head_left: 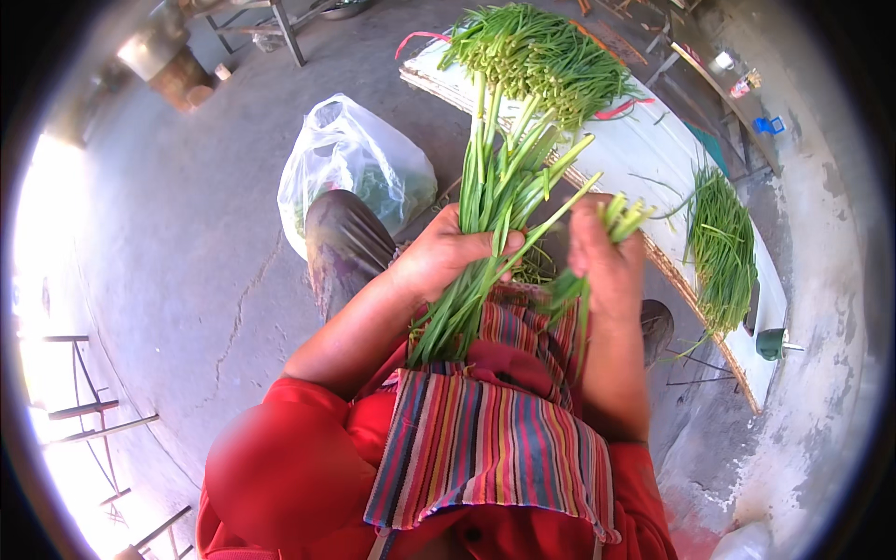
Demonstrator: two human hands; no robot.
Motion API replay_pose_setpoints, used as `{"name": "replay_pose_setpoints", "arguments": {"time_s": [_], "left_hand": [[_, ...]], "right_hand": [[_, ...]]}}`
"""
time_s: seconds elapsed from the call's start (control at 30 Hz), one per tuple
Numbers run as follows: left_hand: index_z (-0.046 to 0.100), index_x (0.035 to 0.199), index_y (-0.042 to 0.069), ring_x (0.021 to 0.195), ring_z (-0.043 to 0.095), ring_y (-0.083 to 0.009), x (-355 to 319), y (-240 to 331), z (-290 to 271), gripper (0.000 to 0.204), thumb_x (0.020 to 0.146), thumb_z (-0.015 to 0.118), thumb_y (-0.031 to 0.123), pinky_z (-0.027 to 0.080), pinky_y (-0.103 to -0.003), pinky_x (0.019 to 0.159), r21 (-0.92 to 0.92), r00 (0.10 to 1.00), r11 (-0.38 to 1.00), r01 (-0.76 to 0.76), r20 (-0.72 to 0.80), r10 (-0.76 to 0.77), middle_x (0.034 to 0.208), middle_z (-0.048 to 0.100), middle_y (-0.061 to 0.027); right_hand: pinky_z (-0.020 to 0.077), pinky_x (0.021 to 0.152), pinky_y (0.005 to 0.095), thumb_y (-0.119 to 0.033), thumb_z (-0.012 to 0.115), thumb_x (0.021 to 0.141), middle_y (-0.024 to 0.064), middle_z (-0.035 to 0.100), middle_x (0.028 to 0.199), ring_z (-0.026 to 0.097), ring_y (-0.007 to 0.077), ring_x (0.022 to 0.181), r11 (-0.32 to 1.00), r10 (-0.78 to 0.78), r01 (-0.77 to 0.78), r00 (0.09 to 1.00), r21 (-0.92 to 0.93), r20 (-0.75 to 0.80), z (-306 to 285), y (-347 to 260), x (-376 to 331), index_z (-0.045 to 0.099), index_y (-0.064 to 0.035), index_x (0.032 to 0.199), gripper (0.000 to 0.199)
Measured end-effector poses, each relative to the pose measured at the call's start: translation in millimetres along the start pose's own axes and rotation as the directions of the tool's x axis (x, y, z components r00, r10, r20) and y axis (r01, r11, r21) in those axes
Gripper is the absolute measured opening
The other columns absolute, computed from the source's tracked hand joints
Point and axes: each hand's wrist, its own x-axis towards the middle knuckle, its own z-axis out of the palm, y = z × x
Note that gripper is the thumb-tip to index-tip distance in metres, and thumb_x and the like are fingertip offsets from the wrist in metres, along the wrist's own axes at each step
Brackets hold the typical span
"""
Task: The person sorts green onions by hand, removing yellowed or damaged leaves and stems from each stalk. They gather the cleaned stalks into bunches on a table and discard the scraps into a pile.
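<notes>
My left hand (455, 254) is closed round a loose bunch of long green stalks (495, 201), which look like garlic chives. Their pale thick ends point away from me and their leafy tips hang over my lap. Just to the right, my right hand (609, 271) grips a smaller bunch of green stalks (625, 217), slightly blurred. Its cut ends stick out above the fist, and the leaves trail below toward my left hand. Beyond both hands, a big pile of green stalks (537, 61) lies on a white board (653, 154), with a red ribbon (623, 108) beside it.
A thinner heap of greens (723, 247) lies at the board's right end, near a dark green cup-like object (771, 344). A white plastic bag (359, 159) with greens inside stands on the floor by my left knee. A striped apron (485, 448) covers my lap.
</notes>
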Motion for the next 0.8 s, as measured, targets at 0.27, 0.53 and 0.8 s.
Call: {"name": "replay_pose_setpoints", "arguments": {"time_s": [0.27,0.53,0.8], "left_hand": [[0.059,0.099,0.001,0.084,0.063,-0.0186,-2.1,5.7,-6.4,0.020,0.087,0.058,0.017,0.054,-0.028,0.062,-0.075,0.990,0.993,0.087,0.118,-0.077,0.095,0.063,-0.0109],[0.054,0.106,0.001,0.085,0.064,-0.0253,0.1,3.3,-15.3,0.028,0.086,0.058,0.021,0.055,-0.035,0.063,-0.197,0.997,0.979,0.049,0.069,-0.036,0.097,0.063,-0.0155],[0.054,0.100,0.000,0.060,0.059,-0.0150,-3.0,22.8,-40.8,0.026,0.084,0.060,0.020,0.051,-0.028,0.049,-0.123,0.990,0.986,-0.111,-0.098,0.100,0.084,0.063,-0.0115]], "right_hand": [[0.0337,0.040,0.0203,-0.020,0.055,0.084,0.0042,0.052,0.062,0.045,0.0076,0.047,0.924,0.049,-0.029,0.998,0.381,-0.043,-7.4,-7.4,20.8,0.051,-0.0061,0.080,0.015],[0.0325,0.042,0.0204,-0.024,0.056,0.089,-0.0019,0.047,0.065,0.041,0.0061,0.047,0.772,0.094,-0.136,0.991,0.621,0.100,-3.1,0.6,21.6,0.055,-0.0041,0.094,0.021],[0.0353,0.043,0.0206,-0.021,0.046,0.093,0.0024,0.047,0.076,0.041,0.0070,0.051,0.647,-0.062,-0.092,0.983,0.757,0.172,-36.1,3.4,23.4,0.054,-0.0011,0.108,0.026]]}}
